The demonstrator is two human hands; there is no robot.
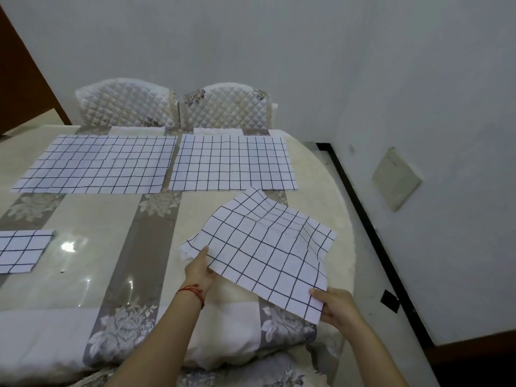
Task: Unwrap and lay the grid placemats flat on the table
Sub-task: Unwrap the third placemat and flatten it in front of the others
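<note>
A white placemat with a black grid [265, 247] hangs above the table's right side, rumpled and sagging in the middle. My left hand [199, 270] pinches its near left corner, thumb on top. My right hand [333, 305] pinches its near right corner. Two grid placemats lie flat at the far side of the table, one at the left [97, 164] and one at the right [231, 163]. Another grid placemat [19, 251] lies flat at the left edge, cut off by the frame.
The table [92, 261] has a glossy top over a beige and grey flowered cloth. Two quilted white chairs [173, 106] stand at its far side. A wall with a dark baseboard [371, 230] runs close along the right.
</note>
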